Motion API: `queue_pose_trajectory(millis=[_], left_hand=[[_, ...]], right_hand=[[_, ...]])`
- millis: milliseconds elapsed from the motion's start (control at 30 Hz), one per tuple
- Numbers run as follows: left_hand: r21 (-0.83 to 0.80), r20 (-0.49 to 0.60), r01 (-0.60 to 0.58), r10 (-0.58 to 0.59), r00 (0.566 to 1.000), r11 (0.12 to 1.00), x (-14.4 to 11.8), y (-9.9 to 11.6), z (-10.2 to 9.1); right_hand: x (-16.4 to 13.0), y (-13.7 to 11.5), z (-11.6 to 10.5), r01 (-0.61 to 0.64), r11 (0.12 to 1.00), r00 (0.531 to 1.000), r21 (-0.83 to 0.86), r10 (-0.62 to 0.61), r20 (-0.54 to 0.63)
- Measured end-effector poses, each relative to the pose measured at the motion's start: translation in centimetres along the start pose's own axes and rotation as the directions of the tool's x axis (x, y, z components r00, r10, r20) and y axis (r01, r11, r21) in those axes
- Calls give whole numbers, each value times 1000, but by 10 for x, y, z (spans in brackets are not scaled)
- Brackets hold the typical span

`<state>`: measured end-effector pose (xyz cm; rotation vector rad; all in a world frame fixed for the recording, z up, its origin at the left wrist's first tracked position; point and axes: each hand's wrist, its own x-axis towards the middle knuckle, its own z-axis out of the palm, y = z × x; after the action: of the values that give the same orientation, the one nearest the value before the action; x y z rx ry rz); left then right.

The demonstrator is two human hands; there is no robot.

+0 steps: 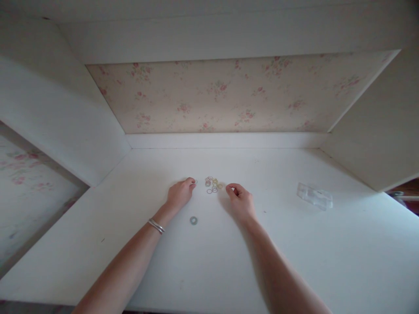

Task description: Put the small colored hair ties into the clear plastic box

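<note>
Head camera view, looking down on a white tabletop [203,270] where a person works with two bare hands. Closest, both bare forearms reach in from the bottom edge, angled toward each other; a silver bracelet [156,226] circles the left wrist. Between the forearms, by itself, lies a flat grey-green ring [194,224]. Farther on, the left hand [180,192] pinches a small pale ring [196,182] between thumb and forefinger, just above the surface. Across from it, the right hand [241,201] has its fingers curled, with thumb and forefinger drawn together; whether anything is between them cannot be told. Between the two hands sits a loose cluster of thin rings [215,181], pinkish, yellow and pale, some overlapping; a yellowish one lies nearest the right fingertips. Well to the right, apart from the hands, lies a clear plastic package [314,196]. Beyond, a low white ledge [225,141] edges the back of the tabletop, and behind it rises cream wallpaper [196,89] with pink flowers, framed by white panels.
</note>
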<state>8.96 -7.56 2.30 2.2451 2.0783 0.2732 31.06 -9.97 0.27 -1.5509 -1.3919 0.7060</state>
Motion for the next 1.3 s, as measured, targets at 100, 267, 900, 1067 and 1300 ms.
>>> queue_pose_trajectory(millis=[100, 267, 900, 1067, 1300], left_hand=[[0, 7, 4, -4, 1000, 1000, 0, 0, 0], [10, 30, 8, -8, 1000, 1000, 1, 1, 2], [-117, 179, -202, 220, 959, 972, -57, 21, -29], [-115, 254, -326, 345, 904, 938, -74, 36, -35], [-49, 293, -411, 406, 865, 910, -81, 38, -25]], right_hand=[[0, -1, 0, 6, 1000, 1000, -10, -6, 4], [-1, -2, 0, 8, 1000, 1000, -29, -8, 10], [-2, -6, -1, 9, 998, 1000, -69, -8, 25], [-3, -6, -1, 10, 997, 1000, -76, -9, 17], [-2, -4, 1, 21, 997, 999, -79, -18, 36]])
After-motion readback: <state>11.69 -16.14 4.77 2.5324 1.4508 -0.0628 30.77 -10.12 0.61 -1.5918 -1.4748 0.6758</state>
